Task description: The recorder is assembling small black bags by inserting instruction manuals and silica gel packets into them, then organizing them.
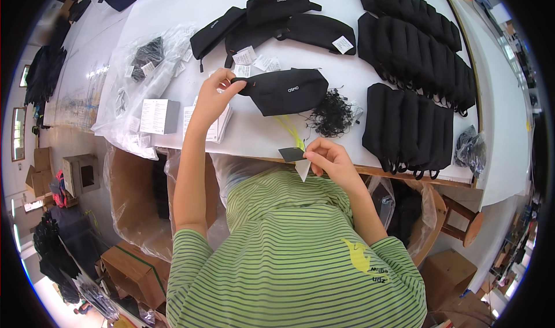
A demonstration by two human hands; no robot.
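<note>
A black zip pouch (292, 92) lies on the white table in front of me, with a small light mark on its face. My left hand (221, 91) pinches the narrow strap end at the pouch's left. Near the table's front edge, my right hand (330, 159) pinches a black hang tag (291, 154) and a white tag (303, 170) below it. Yellow-green cords (293, 131) run from the tags up toward the pouch's lower edge; where they end is unclear. Right of the pouch is a heap of thin black strings (333, 115).
More black pouches (274, 24) with white labels lie beyond. Rows of black pouches (407, 125) fill the right side. At left are stacks of white cards (159, 117) and a clear plastic bag (110, 111). Cardboard boxes (136, 273) and a wooden stool (462, 219) stand below.
</note>
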